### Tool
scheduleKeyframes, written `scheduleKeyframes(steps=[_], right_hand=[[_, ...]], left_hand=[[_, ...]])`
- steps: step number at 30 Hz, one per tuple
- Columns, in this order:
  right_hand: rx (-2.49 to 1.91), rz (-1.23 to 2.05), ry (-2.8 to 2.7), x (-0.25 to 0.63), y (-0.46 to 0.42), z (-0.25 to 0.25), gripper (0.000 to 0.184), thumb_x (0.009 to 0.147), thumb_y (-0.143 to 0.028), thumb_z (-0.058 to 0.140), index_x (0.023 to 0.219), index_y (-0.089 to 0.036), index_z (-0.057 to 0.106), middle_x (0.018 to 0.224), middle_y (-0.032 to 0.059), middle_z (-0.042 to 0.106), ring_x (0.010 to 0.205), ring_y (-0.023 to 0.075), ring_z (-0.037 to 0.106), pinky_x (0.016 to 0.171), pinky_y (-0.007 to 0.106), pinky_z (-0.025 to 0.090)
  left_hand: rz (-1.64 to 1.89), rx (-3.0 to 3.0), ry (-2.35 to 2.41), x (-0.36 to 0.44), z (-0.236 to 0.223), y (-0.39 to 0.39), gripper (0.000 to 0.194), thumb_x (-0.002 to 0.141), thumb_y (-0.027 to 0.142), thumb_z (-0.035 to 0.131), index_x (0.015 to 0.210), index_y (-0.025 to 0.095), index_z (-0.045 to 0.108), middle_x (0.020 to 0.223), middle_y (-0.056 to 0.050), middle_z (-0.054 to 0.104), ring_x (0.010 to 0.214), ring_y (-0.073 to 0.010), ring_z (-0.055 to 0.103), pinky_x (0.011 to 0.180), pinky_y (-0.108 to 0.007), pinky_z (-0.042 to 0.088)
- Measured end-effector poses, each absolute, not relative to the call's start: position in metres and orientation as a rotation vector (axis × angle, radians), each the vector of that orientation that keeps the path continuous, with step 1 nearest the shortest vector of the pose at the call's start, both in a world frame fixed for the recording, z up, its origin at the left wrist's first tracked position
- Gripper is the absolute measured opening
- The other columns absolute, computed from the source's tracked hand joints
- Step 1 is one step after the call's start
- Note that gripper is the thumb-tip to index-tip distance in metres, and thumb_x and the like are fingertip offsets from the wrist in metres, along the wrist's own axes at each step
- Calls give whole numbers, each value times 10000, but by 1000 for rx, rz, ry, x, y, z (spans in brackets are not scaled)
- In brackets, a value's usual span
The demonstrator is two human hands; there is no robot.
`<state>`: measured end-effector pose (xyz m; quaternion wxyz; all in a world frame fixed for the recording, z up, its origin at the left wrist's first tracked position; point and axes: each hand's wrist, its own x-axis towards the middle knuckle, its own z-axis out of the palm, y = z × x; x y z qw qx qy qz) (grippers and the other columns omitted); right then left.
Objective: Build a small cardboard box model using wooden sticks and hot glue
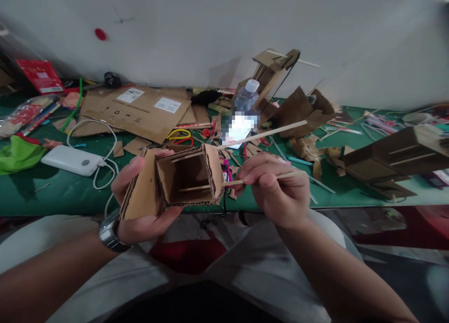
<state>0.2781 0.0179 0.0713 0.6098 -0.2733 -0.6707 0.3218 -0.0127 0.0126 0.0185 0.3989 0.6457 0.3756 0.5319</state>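
Observation:
My left hand [140,220], with a metal watch on its wrist, is wrapped round a small open cardboard box [189,201] with a flap on its left side. Between thumb and fingers, my right hand [278,187] pinches a thin wooden stick [232,183]. That stick passes through the box's right wall, and its inner end shows inside the box near the lower side. A second wooden stick [266,133] pokes out of the same wall higher up and slants to the upper right, above my right hand.
Flattened cardboard [136,110] and a white power bank [73,160] with a cable lie on the green table [28,194] to the left. Behind stand a plastic bottle [246,96] and a cardboard structure [270,63]. Another cardboard piece [396,150] sits at right, among scraps.

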Motion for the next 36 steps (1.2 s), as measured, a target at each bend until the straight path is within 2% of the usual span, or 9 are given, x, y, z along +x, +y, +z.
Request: scheduleKeyframes(steps=[3,6,12,16,23,26,30,33,36], right_hand=[[-608,908,-1487,273,19,68,192,1063,-354,715,995,-258,866,875,54,778,677,183,742,479,286,603],[-600,1104,-1327,269,23,69,245,1021,-487,752,1102,-258,789,853,18,767,608,176,731,472,286,609],[-670,1116,-1163,296,43,84,437,909,-653,773,1120,-272,742,853,-6,735,659,183,741,505,285,606],[-719,1152,-1205,311,52,85,505,920,-719,736,1143,-266,760,940,15,750,730,196,776,522,294,612],[-811,1143,-1266,293,44,73,405,1030,-663,654,1117,-269,689,925,2,718,603,143,715,473,267,571],[-801,1163,-1252,290,43,72,386,1027,-640,674,1109,-263,679,913,-6,707,586,132,704,443,247,546],[-808,1176,-1266,289,43,68,377,1045,-630,654,1120,-261,660,921,-15,688,583,120,689,481,251,563],[-834,1125,-1331,291,45,66,386,1033,-628,680,1193,-278,654,1028,10,687,678,136,707,535,269,577],[-836,679,-1471,298,49,65,639,833,-665,902,1326,-341,657,1249,52,660,967,213,715,726,348,626]], left_hand=[[1435,1823,889,-13,20,18,898,744,474,953,1532,403,527,1611,-12,572,1572,-503,450,1276,-738,389],[1401,1912,875,-12,24,23,921,737,482,933,1559,392,528,1584,-37,606,1544,-521,476,1227,-753,424],[1568,2216,648,-15,39,28,931,796,212,886,1580,430,435,1626,6,549,1416,-365,614,1205,-642,524],[1463,2259,647,-22,45,32,803,836,169,876,1519,394,520,1632,-8,554,1441,-324,610,1241,-577,512],[1455,2261,439,-19,45,40,1021,727,136,969,1590,446,521,1573,-82,605,1347,-354,673,1081,-562,616],[1404,2267,496,-16,49,37,1012,788,98,894,1633,467,477,1590,-78,585,1369,-349,656,1105,-560,594],[1418,2259,524,-15,51,37,1051,753,124,935,1635,468,479,1574,-66,607,1389,-350,637,1132,-540,572],[1453,2324,505,-16,48,41,1095,748,165,933,1678,452,431,1599,-71,585,1403,-331,612,1149,-524,562],[1466,2346,551,-18,47,43,1092,740,194,940,1670,450,427,1606,-67,570,1409,-335,597,1165,-535,557]])
